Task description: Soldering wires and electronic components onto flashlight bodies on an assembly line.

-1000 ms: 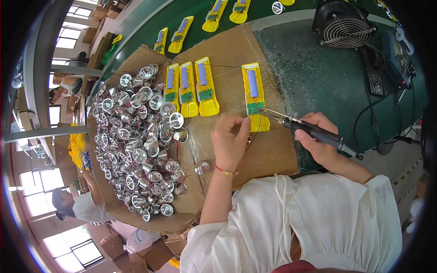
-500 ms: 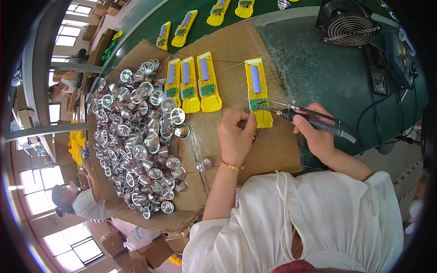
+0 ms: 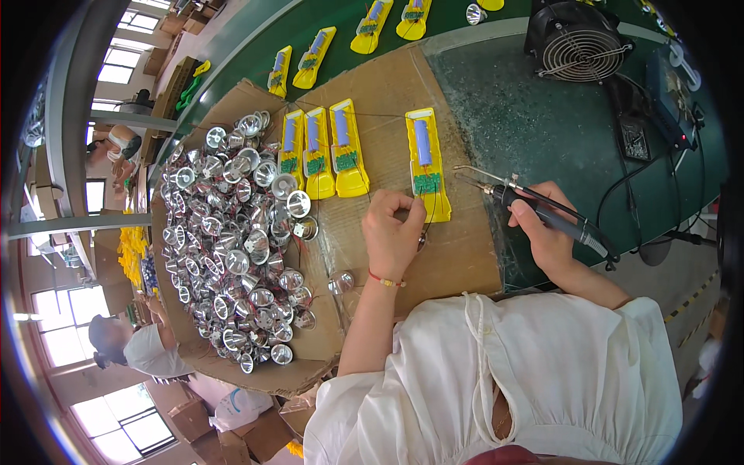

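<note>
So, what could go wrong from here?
The soldering iron in the right hand points toward the green circuit board, with the left hand close by; a slip might burn that hand or scorch the board. Thin wires run from the board near the left hand, so a tug could pull one loose.

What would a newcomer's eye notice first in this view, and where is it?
Most likely the heap of shiny reflector cups on the cardboard at left. Then the yellow housing with its purple cell, set apart near the centre by the left hand, and the soldering iron in the right hand. At upper right, a black fan stands out too.
</note>
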`<action>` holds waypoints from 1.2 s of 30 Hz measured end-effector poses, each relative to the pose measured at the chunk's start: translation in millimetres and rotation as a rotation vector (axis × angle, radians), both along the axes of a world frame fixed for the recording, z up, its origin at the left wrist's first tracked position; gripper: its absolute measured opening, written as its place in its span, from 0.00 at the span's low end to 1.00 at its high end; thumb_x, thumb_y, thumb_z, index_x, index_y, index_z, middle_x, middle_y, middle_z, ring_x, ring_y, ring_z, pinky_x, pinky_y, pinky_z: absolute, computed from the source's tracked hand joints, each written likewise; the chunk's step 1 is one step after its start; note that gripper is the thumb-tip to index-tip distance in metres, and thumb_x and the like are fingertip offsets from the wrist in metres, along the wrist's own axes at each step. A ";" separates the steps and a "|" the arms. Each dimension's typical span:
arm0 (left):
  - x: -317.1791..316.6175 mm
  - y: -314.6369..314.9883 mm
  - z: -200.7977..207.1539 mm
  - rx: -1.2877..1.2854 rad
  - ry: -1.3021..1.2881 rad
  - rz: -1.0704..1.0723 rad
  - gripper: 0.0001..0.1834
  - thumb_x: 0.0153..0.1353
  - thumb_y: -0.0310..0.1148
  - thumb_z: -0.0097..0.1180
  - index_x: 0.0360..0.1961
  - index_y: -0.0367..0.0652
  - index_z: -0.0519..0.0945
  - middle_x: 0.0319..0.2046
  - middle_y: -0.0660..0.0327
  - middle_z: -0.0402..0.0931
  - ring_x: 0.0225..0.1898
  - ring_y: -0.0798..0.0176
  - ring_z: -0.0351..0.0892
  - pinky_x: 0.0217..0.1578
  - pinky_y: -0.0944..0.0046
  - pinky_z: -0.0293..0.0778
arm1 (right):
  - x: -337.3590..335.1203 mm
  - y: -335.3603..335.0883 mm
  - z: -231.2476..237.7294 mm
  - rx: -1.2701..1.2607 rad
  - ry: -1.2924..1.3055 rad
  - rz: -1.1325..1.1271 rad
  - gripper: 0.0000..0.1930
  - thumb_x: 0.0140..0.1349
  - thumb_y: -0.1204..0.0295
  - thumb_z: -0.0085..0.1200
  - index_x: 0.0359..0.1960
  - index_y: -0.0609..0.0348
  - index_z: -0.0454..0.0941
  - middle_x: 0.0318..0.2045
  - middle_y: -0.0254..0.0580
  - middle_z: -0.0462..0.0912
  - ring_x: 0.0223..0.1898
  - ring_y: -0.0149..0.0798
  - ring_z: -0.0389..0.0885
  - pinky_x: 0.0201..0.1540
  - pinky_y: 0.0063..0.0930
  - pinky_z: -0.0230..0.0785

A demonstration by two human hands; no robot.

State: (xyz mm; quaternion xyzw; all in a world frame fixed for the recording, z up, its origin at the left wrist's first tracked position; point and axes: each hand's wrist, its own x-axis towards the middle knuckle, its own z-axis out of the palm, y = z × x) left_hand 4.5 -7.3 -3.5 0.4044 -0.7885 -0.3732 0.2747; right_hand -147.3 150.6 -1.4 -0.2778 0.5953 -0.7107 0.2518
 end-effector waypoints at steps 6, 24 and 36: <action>-0.9 6.7 26.4 0.518 0.320 0.187 0.13 0.52 0.29 0.59 0.39 0.35 0.77 0.27 0.57 0.80 0.27 0.69 0.79 0.29 0.69 0.73 | -26.8 13.6 -6.9 0.002 0.021 -0.071 0.06 0.55 0.75 0.56 0.30 0.63 0.71 0.21 0.37 0.77 0.22 0.24 0.74 0.25 0.17 0.66; -287.0 -197.4 28.7 -0.623 0.079 -0.140 0.20 0.46 0.42 0.63 0.37 0.40 0.78 0.39 0.47 0.74 0.44 0.47 0.72 0.45 0.56 0.69 | -66.2 17.7 -20.2 -0.038 0.411 -0.058 0.12 0.41 0.81 0.61 0.29 0.63 0.73 0.23 0.46 0.77 0.24 0.45 0.76 0.30 0.33 0.66; -248.9 -240.8 7.8 -0.269 -0.386 -0.351 0.16 0.53 0.43 0.59 0.26 0.39 0.79 0.60 0.49 0.56 0.54 0.50 0.66 0.51 0.59 0.64 | -75.6 17.3 -29.0 0.034 0.385 0.041 0.14 0.42 0.79 0.62 0.31 0.61 0.72 0.23 0.44 0.77 0.24 0.43 0.77 0.30 0.33 0.67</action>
